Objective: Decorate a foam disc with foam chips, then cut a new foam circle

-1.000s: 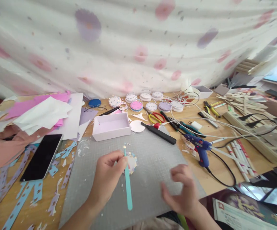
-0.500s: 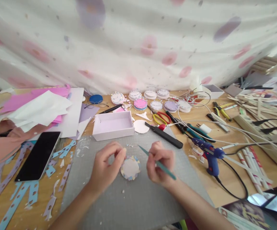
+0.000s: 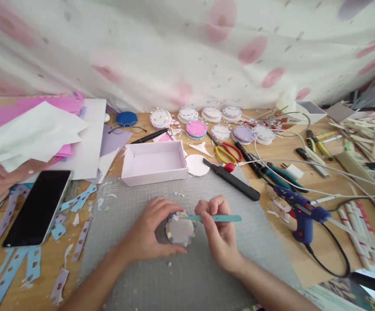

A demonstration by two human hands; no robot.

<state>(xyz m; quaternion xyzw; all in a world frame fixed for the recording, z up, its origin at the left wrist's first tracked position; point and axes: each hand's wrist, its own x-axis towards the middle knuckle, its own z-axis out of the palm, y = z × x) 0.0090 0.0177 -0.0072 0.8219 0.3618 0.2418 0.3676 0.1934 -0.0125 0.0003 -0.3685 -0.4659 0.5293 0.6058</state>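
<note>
My left hand (image 3: 150,235) curls its thumb and fingers around the left side of a small round paper disc (image 3: 181,230), which has pale blue and cream bits along its rim. This disc lies on the grey cutting mat (image 3: 132,280). My right hand (image 3: 218,229) pinches a thin flat teal stick (image 3: 226,218), narrow at one end and rounded at the other. The stick lies nearly level, its narrow tip over the disc's upper rim. Whether the tip touches the rim I cannot tell. Tiny paper scraps (image 3: 179,194) are scattered just beyond the disc.
A white open box (image 3: 155,177) and black-handled cutter (image 3: 236,183) stand beyond my hands. Several decorated discs (image 3: 196,128) line the back. At right are a blue glue gun (image 3: 304,216), pliers and cables. A phone (image 3: 38,207) and paper strips (image 3: 15,272) lie left.
The teal stick has passed from my left hand to my right and swung level over the disc. My left hand has spread around the disc's side. The view has shifted.
</note>
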